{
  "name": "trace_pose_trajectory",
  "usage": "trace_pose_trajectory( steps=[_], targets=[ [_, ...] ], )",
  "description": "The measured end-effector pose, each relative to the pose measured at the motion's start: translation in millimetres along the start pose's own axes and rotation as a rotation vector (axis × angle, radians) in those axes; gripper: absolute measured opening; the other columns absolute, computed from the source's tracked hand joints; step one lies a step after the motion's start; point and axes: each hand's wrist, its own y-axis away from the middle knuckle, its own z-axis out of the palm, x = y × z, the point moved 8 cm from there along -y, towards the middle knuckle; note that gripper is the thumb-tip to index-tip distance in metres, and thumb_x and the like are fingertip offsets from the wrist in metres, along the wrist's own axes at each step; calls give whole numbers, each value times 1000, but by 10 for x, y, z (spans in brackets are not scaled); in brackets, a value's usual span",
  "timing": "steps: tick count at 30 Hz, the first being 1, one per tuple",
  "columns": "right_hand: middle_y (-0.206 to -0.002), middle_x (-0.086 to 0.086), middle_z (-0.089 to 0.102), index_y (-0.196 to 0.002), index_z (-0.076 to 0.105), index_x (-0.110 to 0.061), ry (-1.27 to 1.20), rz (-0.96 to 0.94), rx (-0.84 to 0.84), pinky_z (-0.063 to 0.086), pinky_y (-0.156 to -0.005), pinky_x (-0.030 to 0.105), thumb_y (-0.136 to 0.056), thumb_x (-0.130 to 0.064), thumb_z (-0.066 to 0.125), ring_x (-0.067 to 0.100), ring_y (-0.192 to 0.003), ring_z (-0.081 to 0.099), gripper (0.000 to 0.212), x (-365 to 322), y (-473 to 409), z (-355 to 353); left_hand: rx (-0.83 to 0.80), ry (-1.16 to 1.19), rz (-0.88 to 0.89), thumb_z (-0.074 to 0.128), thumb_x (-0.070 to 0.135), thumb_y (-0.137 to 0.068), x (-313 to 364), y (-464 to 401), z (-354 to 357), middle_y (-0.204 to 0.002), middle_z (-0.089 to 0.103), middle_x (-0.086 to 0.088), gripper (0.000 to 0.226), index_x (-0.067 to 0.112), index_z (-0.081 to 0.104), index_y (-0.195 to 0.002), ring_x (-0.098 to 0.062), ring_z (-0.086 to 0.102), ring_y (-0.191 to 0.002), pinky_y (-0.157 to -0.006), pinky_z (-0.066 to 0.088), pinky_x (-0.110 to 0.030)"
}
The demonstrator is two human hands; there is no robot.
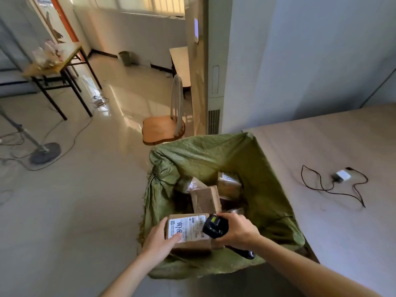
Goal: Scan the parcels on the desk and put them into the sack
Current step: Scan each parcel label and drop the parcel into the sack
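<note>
A brown cardboard parcel (188, 231) with a white shipping label on top is held over the near edge of the open green sack (252, 168). My left hand (159, 239) grips its left side, thumb on the label. My right hand (237, 230) grips a black handheld scanner (214, 226), whose head points down at the label's right end. Several other brown parcels (205, 199) lie inside the sack, deeper down.
The sack stands on the floor against the left edge of a pale desk (334, 211). On the desk lies a white charger with a black cable (341, 176). A wooden chair (165, 127) stands behind the sack, a fan base (45, 153) and a side table (55, 67) further left.
</note>
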Motion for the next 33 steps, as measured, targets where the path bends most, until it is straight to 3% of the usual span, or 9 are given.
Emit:
trace_pose_trajectory(
  steps=[4, 7, 11, 14, 17, 22, 25, 29, 33],
  targets=[
    [-117, -13, 68, -136, 60, -37, 23, 15, 35, 59, -91, 30, -58, -65, 84, 7, -106, 66, 87, 57, -18, -72, 38, -45, 44, 66, 40, -92, 42, -125, -75, -150, 44, -3, 71, 29, 32, -154, -24, 50, -132, -108, 45, -46],
    [-118, -13, 68, -137, 59, -37, 30, 39, 98, 58, -89, 30, -63, -58, 86, 8, -107, 65, 81, 29, 37, -233, 56, -133, 102, 62, 45, -94, 203, -141, -204, -153, 42, 0, 63, 31, 38, -150, -23, 48, -135, -109, 44, -46],
    [-104, -16, 67, -122, 64, -38, 38, 73, 172, 55, -75, 27, -59, -64, 84, 7, -96, 64, 70, -66, 243, -571, 117, -339, 214, 54, 49, -96, 572, -126, -431, -150, 46, 5, 58, 30, 40, -149, -19, 47, -135, -104, 44, -38],
    [-97, -16, 68, -115, 64, -40, 30, 106, 260, 59, -77, 33, -51, -71, 76, 7, -92, 65, 72, -97, 527, -891, 76, -394, 343, 53, 54, -95, 992, -57, -527, -146, 49, 8, 59, 33, 40, -149, -17, 52, -128, -95, 48, -35],
    [-94, -16, 68, -111, 62, -42, 25, 138, 367, 59, -78, 37, -48, -76, 71, 9, -91, 65, 72, -81, 947, -1233, -7, -372, 525, 57, 52, -95, 1549, 126, -521, -148, 46, 9, 58, 32, 43, -148, -15, 49, -131, -102, 45, -34],
    [-103, -13, 67, -132, 55, -46, 51, 265, 548, 58, -84, 36, -56, -75, 74, 14, -97, 63, 84, 107, 1952, -1758, -125, -326, 792, 60, 51, -94, 2461, 637, -220, -154, 40, 11, 59, 33, 44, -148, -15, 40, -140, -110, 35, -33],
    [-115, -10, 70, -140, 54, -44, 44, 376, 660, 55, -84, 32, -64, -66, 81, 16, -104, 63, 84, 289, 2792, -2022, -190, -307, 913, 59, 54, -93, 2923, 1112, 145, -155, 39, 9, 60, 34, 43, -148, -16, 40, -141, -110, 38, -35],
    [-118, -13, 71, -137, 58, -46, 6, 525, 786, 49, -77, 29, -66, -60, 84, 15, -108, 64, 78, 714, 4067, -2132, -287, -362, 1065, 59, 55, -94, 3471, 2062, 841, -158, 36, 9, 62, 37, 39, -150, -18, 39, -143, -110, 39, -39],
    [-118, -17, 71, -135, 58, -48, -65, 725, 908, 54, -83, 30, -60, -64, 81, 13, -108, 65, 80, 1228, 5513, -1997, -413, -380, 1230, 60, 55, -93, 3900, 3238, 1696, -152, 46, 6, 62, 32, 44, -148, -16, 47, -136, -106, 40, -32]
  ],
)
